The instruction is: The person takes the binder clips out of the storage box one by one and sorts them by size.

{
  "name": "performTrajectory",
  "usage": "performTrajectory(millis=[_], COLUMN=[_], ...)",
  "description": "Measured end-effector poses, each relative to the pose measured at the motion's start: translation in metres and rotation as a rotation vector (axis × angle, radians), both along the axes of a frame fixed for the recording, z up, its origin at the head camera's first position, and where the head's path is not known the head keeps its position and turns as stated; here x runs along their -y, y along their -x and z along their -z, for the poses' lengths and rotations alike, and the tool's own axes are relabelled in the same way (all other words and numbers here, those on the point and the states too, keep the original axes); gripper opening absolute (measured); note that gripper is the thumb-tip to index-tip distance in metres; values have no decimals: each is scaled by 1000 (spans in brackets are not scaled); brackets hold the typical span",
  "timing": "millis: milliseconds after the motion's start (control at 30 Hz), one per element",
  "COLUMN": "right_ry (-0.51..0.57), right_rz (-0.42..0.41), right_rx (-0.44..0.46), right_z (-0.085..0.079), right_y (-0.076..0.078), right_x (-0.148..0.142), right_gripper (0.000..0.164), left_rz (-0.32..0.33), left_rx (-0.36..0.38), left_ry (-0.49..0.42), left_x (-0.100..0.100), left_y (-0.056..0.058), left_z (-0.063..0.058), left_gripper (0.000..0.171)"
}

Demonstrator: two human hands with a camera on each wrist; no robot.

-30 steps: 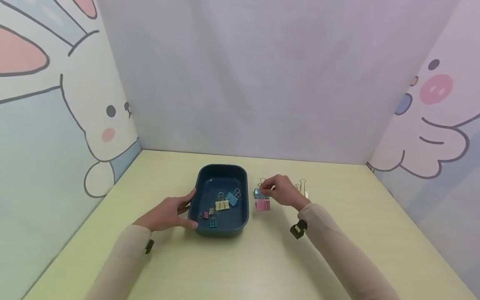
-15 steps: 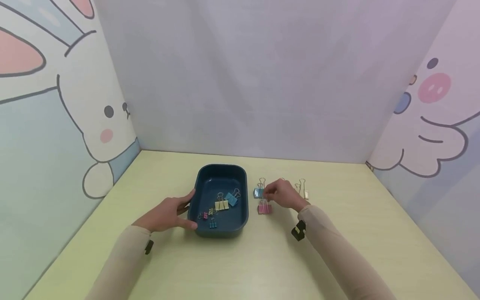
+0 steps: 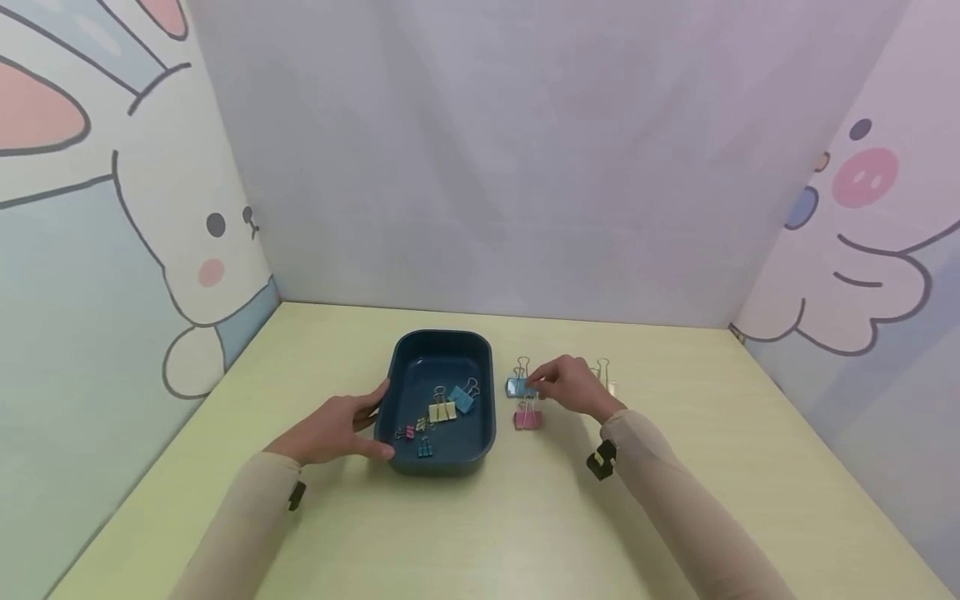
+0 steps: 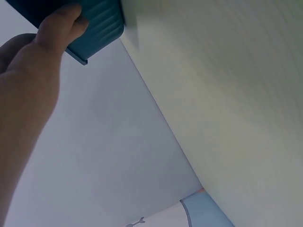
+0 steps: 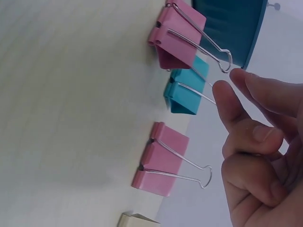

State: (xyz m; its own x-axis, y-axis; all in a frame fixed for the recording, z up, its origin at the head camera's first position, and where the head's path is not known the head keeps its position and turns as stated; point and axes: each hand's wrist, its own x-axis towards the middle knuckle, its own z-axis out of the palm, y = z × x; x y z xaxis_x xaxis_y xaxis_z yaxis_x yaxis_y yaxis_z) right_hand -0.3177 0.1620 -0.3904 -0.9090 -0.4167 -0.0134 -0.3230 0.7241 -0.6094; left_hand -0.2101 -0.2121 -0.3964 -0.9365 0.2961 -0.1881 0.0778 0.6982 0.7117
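My left hand [image 3: 337,427] rests against the left side of a dark blue plastic tray [image 3: 489,433], its thumb at the near corner. The left wrist view shows fingertips on the tray's ridged wall [image 4: 102,28]. My right hand [image 3: 572,385] is over the table, right of the tray. In the right wrist view, its thumb and index finger tips are right at the wire handle of a pink binder clip [image 5: 182,33], with nothing pinched; the other fingers are curled. That clip stands on the table before a blue binder clip [image 3: 517,387].
In the tray lie a yellow binder clip [image 3: 442,412], a blue binder clip [image 3: 462,400] and several small clips. Another pink binder clip [image 5: 163,161] and a cream binder clip [image 5: 137,221] stand farther along the row. A wall closes the table's far edge.
My right hand has set the pink binder clip down slightly nearer, in front of the blue one, and let go of its handle. The left hand stays at the tray.
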Motion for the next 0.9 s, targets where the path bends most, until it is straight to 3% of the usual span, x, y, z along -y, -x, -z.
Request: performTrajectory(millis=[167, 500, 633, 900], right_ry=[35, 12, -8, -191], right_rz=[30, -89, -93, -90], right_rx=[-32, -129, -141, -173], right_z=[-9, -28, -29, -24], right_y=[-2, -1, 3, 10], right_x=[4, 55, 76, 100], right_gripper=[18, 16, 18, 17], left_rz=[-2, 2, -11, 11], left_rx=[10, 10, 25, 23], left_ry=[6, 17, 21, 9], left_x=[0, 3, 3, 0], left_y=[1, 3, 2, 3], left_z=[1, 0, 1, 2], left_gripper=[117, 118, 118, 118])
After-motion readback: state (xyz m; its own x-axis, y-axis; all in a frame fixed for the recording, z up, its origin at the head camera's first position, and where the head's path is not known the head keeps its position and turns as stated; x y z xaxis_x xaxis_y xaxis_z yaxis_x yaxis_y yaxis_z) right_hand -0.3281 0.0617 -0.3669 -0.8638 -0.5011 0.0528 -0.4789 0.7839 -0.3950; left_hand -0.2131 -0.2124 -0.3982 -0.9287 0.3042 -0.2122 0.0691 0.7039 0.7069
